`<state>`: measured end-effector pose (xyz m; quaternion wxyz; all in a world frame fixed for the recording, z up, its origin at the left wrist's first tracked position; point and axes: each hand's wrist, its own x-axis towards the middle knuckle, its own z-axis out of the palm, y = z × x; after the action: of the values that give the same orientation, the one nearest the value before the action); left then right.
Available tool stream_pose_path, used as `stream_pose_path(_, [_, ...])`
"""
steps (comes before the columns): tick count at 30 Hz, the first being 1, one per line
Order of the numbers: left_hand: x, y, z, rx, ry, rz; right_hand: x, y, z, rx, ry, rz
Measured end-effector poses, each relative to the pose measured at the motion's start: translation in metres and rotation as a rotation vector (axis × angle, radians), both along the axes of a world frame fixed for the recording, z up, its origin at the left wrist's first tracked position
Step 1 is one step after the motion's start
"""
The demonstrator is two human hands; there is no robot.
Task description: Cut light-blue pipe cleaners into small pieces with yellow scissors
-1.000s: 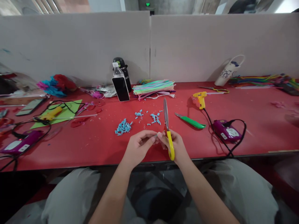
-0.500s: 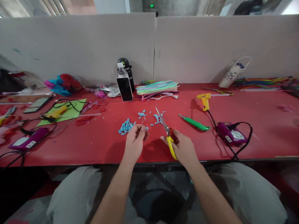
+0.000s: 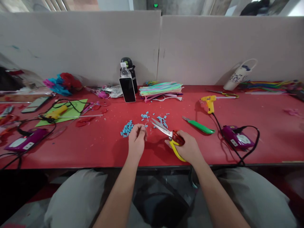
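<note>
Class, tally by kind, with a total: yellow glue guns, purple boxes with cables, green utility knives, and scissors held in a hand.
Yellow glue guns: 2
Purple boxes: 2
Green utility knife: 1
Scissors in the right hand: 1
Total: 6

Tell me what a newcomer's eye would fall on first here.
Probably the bright red table, with the scissors, gripped in the right hand, near its front edge. Just left of the left hand lies a heap of small blue pieces. Farther right, a green cutter and a yellow glue gun stand out.
</note>
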<state>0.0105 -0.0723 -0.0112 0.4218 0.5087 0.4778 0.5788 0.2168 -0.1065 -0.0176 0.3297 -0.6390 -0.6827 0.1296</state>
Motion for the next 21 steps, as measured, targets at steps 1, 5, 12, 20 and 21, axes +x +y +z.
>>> stream_pose_path(1, [0.000,0.000,0.000,-0.007,0.003,0.004,-0.001,0.000,0.001,0.004,-0.011,0.007])
stream_pose_path(5, [0.001,-0.002,0.001,-0.021,0.009,-0.007,-0.004,-0.001,0.001,0.005,-0.075,0.039])
stream_pose_path(12, [0.001,-0.003,0.002,-0.033,0.006,0.000,-0.004,0.001,-0.007,0.004,-0.099,0.026])
stream_pose_path(20, [0.000,-0.007,0.001,-0.053,0.059,-0.008,-0.006,-0.001,-0.009,-0.002,-0.121,0.013])
stream_pose_path(21, [-0.001,-0.007,0.002,-0.055,0.099,-0.012,-0.005,0.000,-0.006,-0.013,-0.130,0.016])
